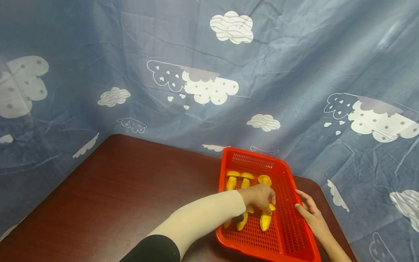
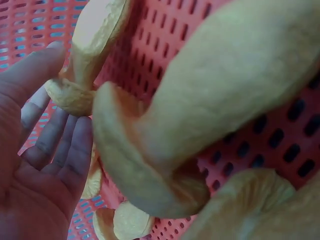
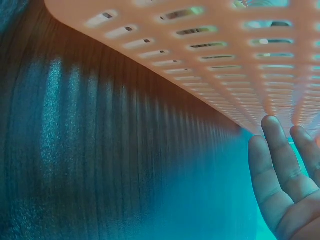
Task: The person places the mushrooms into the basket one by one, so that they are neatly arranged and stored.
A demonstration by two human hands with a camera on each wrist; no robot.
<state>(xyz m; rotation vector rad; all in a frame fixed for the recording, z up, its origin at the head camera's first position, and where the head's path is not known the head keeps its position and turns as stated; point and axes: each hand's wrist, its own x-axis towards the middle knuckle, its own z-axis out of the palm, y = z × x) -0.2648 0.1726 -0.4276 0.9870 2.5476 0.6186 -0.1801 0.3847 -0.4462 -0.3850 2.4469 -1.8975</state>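
Observation:
In the head view my left hand [image 1: 260, 196] reaches into a red plastic basket [image 1: 284, 171]. Its thumb and fingers pinch the cap of a yellow mushroom [image 1: 266, 221]; the left wrist view shows that mushroom [image 2: 75, 97] between thumb and fingertips, its stem pointing up and away. Larger in that view, another mushroom [image 2: 215, 95] lies close to the camera. At the basket's right side, my right hand [image 1: 314, 216] touches the rim with thumb and fingertips. The right wrist view shows the right hand's fingers [image 3: 282, 160] fairly straight beside the slotted outer wall.
Several more yellow mushrooms, including one at the far left [image 1: 232, 180] and one at the far right [image 1: 265, 179], lie in the basket, some partly behind my left arm. Under it stands a dark brown table [image 1: 131, 189]. A blue cloud-patterned curtain [image 1: 180, 32] hangs behind.

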